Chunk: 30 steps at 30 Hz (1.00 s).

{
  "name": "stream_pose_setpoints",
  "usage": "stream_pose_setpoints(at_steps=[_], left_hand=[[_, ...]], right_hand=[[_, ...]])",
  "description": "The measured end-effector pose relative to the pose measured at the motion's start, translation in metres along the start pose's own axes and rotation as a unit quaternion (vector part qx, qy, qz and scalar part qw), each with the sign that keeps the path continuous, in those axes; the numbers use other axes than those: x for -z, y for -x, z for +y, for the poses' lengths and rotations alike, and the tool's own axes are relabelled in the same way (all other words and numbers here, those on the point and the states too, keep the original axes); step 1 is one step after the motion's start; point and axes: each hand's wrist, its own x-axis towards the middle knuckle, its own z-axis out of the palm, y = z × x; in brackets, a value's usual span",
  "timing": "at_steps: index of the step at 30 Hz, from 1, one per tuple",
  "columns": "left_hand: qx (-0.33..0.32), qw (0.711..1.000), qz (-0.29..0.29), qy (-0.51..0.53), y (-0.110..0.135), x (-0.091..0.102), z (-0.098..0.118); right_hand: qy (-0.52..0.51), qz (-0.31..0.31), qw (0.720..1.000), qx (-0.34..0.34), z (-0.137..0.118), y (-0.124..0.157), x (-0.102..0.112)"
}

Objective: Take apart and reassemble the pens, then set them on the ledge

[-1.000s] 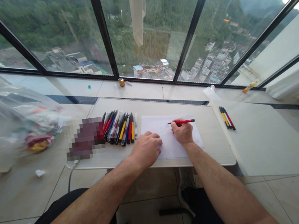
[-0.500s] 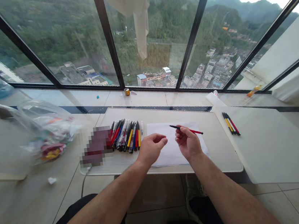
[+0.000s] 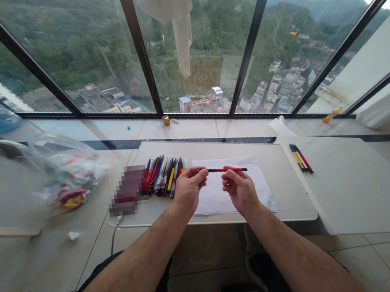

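A red pen (image 3: 227, 169) with black ends is held level above a white sheet of paper (image 3: 257, 186). My left hand (image 3: 188, 188) pinches its left end and my right hand (image 3: 239, 189) grips its middle and right part. Both hands hover just above the low white table (image 3: 285, 187). A row of several pens (image 3: 165, 175) in red, black, blue and yellow lies just left of my left hand.
Three pens (image 3: 300, 157) lie on a white board to the right. A clear plastic bag (image 3: 61, 174) of coloured items sits on the floor at left. A blurred dark red patch (image 3: 128, 189) lies beside the pen row. Large windows stand behind the table, with a small yellow roll (image 3: 165, 119) on the sill.
My right hand lifted the red pen off the paper. My left hand rose from the table and took hold of the pen's left end, so both hands now hold it.
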Motion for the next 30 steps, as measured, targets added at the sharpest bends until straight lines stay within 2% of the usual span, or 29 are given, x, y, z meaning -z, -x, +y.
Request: stream_pose_setpoints(at_steps=[3,5,9,22,30], left_hand=[[-0.01,1.0,0.023,0.007,-0.006,0.005,0.005],[-0.007,1.0,0.027,0.009,-0.009,0.007,0.007],[-0.003,1.0,0.018,0.009,-0.009,0.008,0.009],[-0.018,0.999,-0.028,0.029,-0.005,0.008,0.01],[-0.033,0.999,-0.022,0.025,-0.008,0.009,0.015]], right_hand=[[-0.046,0.065,0.997,0.008,-0.009,-0.006,0.006],[-0.065,0.079,0.995,0.005,-0.015,-0.009,0.011],[-0.067,0.05,0.996,0.005,-0.022,-0.011,0.015],[-0.07,-0.003,0.998,-0.006,-0.019,-0.008,0.016],[-0.04,-0.003,0.999,0.007,-0.027,-0.013,0.02]])
